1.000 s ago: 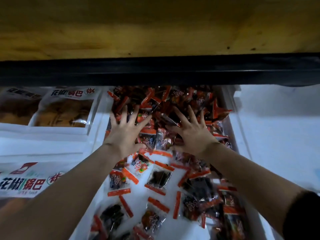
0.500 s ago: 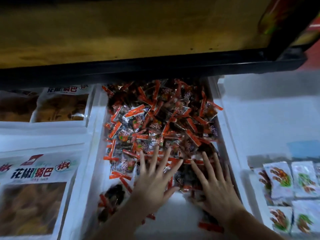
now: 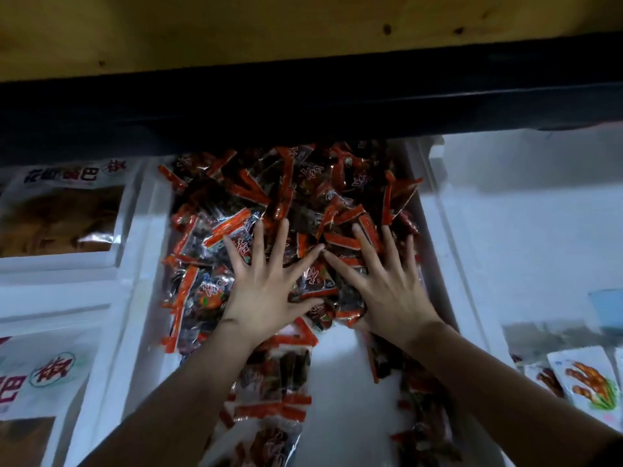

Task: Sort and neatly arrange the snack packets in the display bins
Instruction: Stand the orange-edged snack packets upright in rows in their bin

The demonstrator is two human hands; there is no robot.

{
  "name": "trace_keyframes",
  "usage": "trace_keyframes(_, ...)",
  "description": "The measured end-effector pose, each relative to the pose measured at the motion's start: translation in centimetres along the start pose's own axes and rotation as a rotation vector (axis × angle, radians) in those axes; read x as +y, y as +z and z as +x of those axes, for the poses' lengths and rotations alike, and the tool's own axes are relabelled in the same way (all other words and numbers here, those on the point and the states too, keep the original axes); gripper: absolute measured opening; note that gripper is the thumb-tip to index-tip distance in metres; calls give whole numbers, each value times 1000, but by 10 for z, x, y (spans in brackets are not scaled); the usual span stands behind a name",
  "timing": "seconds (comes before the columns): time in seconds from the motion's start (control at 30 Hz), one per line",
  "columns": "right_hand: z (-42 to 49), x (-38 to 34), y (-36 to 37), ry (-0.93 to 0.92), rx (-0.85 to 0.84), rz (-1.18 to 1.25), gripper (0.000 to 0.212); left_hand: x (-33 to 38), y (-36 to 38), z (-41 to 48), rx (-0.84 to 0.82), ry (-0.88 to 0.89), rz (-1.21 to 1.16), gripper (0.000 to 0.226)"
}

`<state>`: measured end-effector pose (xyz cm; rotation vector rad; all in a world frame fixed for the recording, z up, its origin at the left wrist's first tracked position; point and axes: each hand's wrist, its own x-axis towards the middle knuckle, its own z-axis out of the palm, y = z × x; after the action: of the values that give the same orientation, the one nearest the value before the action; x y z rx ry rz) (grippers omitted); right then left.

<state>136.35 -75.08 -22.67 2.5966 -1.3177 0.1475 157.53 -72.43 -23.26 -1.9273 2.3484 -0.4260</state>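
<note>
Both hands lie flat on the heap of small red-and-black snack packets [image 3: 290, 197] that fills the far half of the middle bin [image 3: 143, 264], under the dark edge of the shelf [image 3: 303, 106] above. The left hand [image 3: 266, 294] has its fingers straight and spread wide, palm down on the near slope of the heap. The right hand [image 3: 387, 291] lies the same way just beside it, and the two forefingers nearly meet in the middle. Neither hand grips or pinches anything; the fingers are apart and press on the wrappers. Nearer the person a patch of the bin's white floor [image 3: 337, 375] shows bare, with loose packets [image 3: 273, 409] strewn between the forearms and along the right wall. The step in hand looks to be gathering the packets into one tidy heap at the back of the bin with open palms. It seems partly done: the heap is formed, but the stragglers in front are not yet in it. The next move likely calls for sweeping those loose ones up to the heap, hands low and flat, so the slippery wrappers do not slide over the wall toward the big bags [image 3: 60, 214] on the left or the pale packets [image 3: 586, 382] on the right
</note>
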Motion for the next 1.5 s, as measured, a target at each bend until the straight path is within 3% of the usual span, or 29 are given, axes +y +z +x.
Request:
trace_keyframes(0.37,44,7,-6,59,-97,-23,95,-10,-7,27,-49,-134,78,79)
trace_keyframes(0.47,43,3,-11,52,-60,-72,94,-12,-11,28,-64,-112,53,80)
trace_keyframes(0.7,23,0,-17,19,-144,-24,99,-18,-20,11,-92,-15,-158,76)
trace_keyframes(0.9,4,-15,-32,-7,-211,-176,114,-18,-30,-30,-44,145,-267,52)
trace_keyframes(0.97,-4,-32,-40,-36,-145,-148,109,-15,-37,-44,29,194,-240,42)
trace_keyframes(1.03,-13,-52,-44,-159,45,-124,89,-13,-44,-56,60,249,-182,43)
trace_keyframes(1.1,-21,-70,-43,-259,221,-34,63,-14,-48,-66,-31,278,-128,46)
trace_keyframes(1.17,-30,-86,-45,-260,135,193,35,-19,-47,-77,-227,248,-143,58)
trace_keyframes(1.2,-33,-91,-45,-226,-30,278,34,-21,-47,-81,-329,215,-196,70)
trace_keyframes(1.27,-38,-98,-44,-188,-306,303,45,-22,-47,-94,-442,164,-256,88)
trace_keyframes(1.33,-45,-103,-43,-170,-362,237,59,-16,-47,-108,-446,168,-243,94)
trace_keyframes(1.4,-55,-110,-42,-157,-379,194,59,-6,-48,-120,-411,144,-279,86)
trace_keyframes(1.5,-68,-118,-43,-155,-293,162,35,7,-48,-136,-302,113,-309,47)
